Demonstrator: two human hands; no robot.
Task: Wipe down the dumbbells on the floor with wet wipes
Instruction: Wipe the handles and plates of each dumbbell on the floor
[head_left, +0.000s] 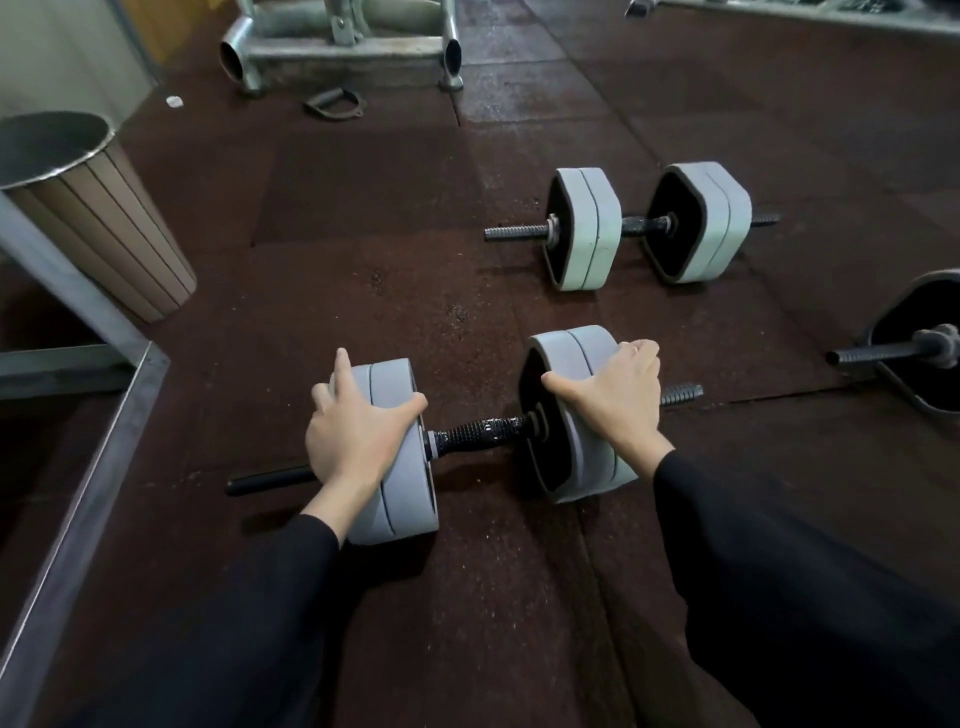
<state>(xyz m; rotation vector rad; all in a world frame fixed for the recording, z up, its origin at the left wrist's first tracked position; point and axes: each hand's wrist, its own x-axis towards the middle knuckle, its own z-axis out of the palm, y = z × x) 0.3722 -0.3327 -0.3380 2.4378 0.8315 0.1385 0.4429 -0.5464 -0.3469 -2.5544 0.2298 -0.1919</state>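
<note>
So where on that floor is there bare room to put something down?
Bare mat lies between the bin, the far dumbbell and the near dumbbell. It is tighter on the right, where a third weight sits. Left hand and right hand grip the near dumbbell's plates.

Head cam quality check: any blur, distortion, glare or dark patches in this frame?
Head view: dim, flat light, with only soft shadows under the near grey-plated dumbbell; strong wide-angle bowing, so the tan slatted bin with a metal rim leans and the steel frame rail slants; corners smear; black sleeves lose detail; a mild sheen on the dark rubber floor tiles; both hands, left and right, look sharp.
</note>
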